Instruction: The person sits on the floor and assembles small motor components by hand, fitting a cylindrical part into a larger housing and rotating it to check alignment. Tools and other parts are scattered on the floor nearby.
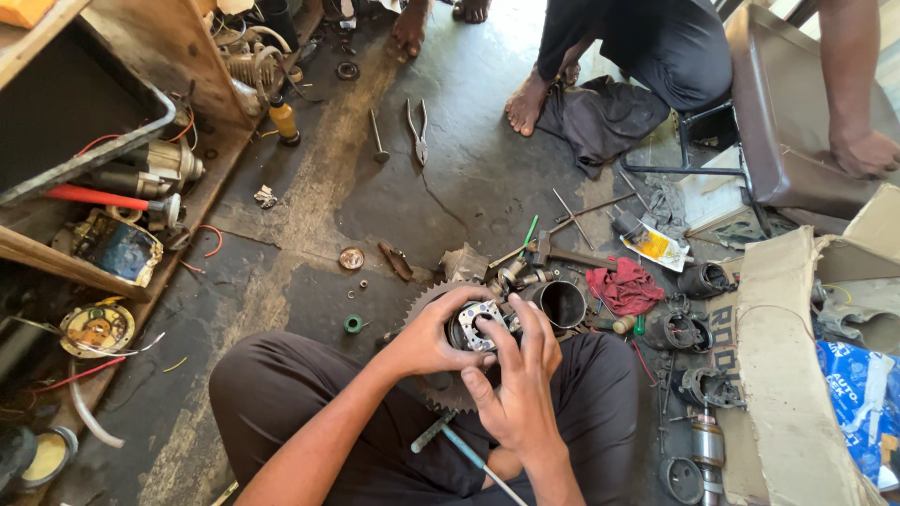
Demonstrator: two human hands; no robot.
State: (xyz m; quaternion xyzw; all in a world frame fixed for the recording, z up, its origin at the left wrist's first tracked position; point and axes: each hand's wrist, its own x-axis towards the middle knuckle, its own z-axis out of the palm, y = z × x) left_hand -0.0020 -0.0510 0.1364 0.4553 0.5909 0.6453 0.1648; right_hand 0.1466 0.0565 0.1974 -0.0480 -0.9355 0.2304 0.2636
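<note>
I sit on a dark concrete floor with my knees spread. My left hand (pixel 433 335) grips a round metal motor part (pixel 476 325) with a silver plate on its face. My right hand (pixel 517 379) presses its fingers on that part's front. Under the part lies a large toothed sprocket (pixel 433 302), partly hidden by my hands. A screwdriver (pixel 464 450) rests on my lap below the hands.
A black metal cylinder (pixel 562 303), a red rag (pixel 624 286), a hammer (pixel 562 253) and small parts lie just beyond. Pliers (pixel 417 131) lie farther off. Wooden shelves (pixel 122 159) with parts stand left, cardboard (pixel 783 375) right. Another person's bare foot (pixel 525 103) and hand (pixel 867 150) are ahead.
</note>
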